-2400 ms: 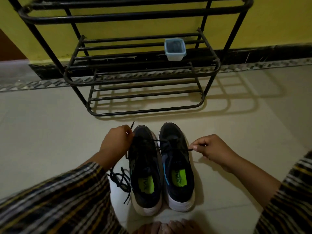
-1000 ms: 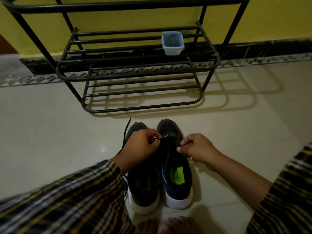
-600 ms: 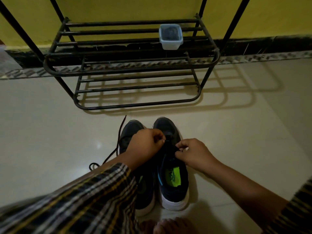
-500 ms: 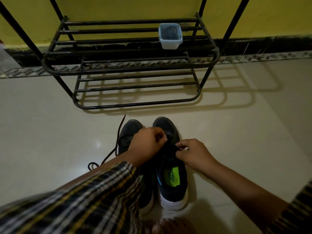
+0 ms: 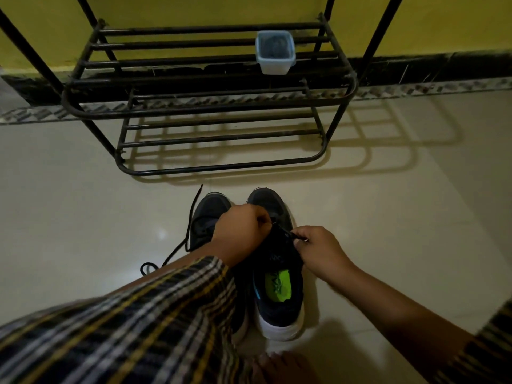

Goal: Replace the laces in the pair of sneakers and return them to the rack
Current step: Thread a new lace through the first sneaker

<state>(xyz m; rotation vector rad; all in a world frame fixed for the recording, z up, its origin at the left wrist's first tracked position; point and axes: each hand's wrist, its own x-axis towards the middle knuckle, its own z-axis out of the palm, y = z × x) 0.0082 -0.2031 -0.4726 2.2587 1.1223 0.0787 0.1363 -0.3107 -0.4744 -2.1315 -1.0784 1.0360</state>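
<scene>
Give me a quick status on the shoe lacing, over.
Left hand and right hand both pinch the lace over the right sneaker. Left sneaker beside it, loose lace trailing on floor. Rack ahead, small tub on it.

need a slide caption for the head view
Both hands, left and right, pinch a black lace over the right sneaker on the floor before a metal rack.

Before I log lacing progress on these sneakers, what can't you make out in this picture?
- Right sneaker's eyelets, head view: hidden by both hands and too dark.
- Left sneaker's heel half: covered by the left sleeve.
- Lace in the right hand: only a short dark bit shows.
- Left hand's fingers: curled under, contents unseen.
- Container on the rack: contents too dim.
</scene>
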